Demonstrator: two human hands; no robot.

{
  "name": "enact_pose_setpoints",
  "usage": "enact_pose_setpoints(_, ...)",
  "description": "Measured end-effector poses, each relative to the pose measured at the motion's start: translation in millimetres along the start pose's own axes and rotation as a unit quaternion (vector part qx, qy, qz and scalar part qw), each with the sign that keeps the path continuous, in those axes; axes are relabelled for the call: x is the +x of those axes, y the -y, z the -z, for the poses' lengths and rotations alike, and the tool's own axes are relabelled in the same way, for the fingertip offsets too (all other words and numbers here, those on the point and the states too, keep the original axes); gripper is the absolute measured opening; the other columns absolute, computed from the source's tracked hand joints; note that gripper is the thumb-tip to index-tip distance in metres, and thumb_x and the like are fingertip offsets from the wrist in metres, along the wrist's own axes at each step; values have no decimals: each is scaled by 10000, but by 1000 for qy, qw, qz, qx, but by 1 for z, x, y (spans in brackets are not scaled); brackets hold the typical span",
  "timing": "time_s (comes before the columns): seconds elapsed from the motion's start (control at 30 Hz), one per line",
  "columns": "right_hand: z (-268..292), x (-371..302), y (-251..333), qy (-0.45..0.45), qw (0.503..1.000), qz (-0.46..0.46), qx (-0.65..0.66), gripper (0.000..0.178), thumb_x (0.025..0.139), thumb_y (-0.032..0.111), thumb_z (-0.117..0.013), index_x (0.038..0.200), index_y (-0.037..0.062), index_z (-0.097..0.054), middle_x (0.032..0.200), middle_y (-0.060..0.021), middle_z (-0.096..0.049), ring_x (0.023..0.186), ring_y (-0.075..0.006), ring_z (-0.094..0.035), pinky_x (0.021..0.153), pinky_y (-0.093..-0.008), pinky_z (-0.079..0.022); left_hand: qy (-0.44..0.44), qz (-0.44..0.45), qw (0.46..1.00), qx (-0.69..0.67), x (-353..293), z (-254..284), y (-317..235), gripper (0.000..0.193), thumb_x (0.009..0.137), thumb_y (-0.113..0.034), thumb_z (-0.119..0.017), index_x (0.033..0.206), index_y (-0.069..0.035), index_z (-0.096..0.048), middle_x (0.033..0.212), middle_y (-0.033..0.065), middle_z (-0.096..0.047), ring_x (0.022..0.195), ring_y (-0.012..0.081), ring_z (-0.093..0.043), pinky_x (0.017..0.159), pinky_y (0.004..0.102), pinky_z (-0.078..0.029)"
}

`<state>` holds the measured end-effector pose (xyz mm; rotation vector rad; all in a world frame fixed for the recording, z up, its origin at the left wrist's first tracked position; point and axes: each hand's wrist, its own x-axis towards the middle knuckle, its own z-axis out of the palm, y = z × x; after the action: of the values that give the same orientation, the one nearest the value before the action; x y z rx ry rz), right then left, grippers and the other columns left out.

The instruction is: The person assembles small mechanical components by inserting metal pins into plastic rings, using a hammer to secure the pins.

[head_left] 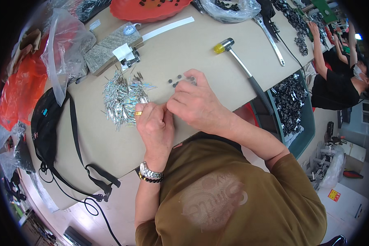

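My left hand (155, 127), with a ring and a wristwatch, is closed just beside the near right edge of a heap of thin silvery metal pins (121, 98). My right hand (197, 104) meets it at the fingertips, its fingers curled in a pinch. Whatever the two hands hold between them is hidden by the fingers. Several small dark round pieces (170, 81) lie on the table just beyond my right hand, some partly covered by its fingers. Past the pins, a small black metal part (131, 61) rests against a grey stone-like block (106, 51) with white paper on it.
A hammer (244, 65) with a yellow face and an adjustable wrench (270, 41) lie to the right. Below the table edge is a green bin (305, 133) of black parts. A red bowl (151, 14) stands far off; a black bag (45, 127) lies left. Another person (336, 82) works at right.
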<state>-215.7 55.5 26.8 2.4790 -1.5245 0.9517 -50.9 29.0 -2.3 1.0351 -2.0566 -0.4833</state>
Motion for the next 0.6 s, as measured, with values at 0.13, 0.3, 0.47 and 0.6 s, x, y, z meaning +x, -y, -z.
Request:
enact_pose_setpoints(0.13,0,2,2,13,999,33,-39,103,795,96,-681,739,99,-595,657,-28,-569,820,-199,-576,1031,-525,-390,5,-3,1000,2,1,-1,3,143,703,91,-746,781,-8,-678,720,100,-552,743,299,-507,703,403,-431)
enact_pose_setpoints(0.3,0,-7,-3,2,999,19,-25,64,796,102,-705,835,96,-654,739,-21,-620,841,-199,-588,1028,-512,-392,-15,2,1000,-17,2,-5,0,133,706,82,-744,771,-13,-678,709,96,-565,738,297,-512,710,404,-435)
enact_pose_setpoints(0.47,41,-16,-30,-64,982,-151,-93,351,802,189,-779,1138,123,-701,1049,-13,-689,965,-241,-625,944,-447,-431,-19,9,1000,-14,3,0,-5,124,736,37,-799,767,-6,-687,693,90,-582,713,262,-523,714,385,-443)
enact_pose_setpoints(0.6,73,-43,-72,-1,916,-315,-248,339,823,207,-781,1133,87,-709,1099,-69,-674,1049,-278,-610,903,-434,-451,-13,10,1000,-13,-1,-1,-2,123,721,24,-795,803,-35,-724,722,77,-586,772,276,-527,763,398,-432)
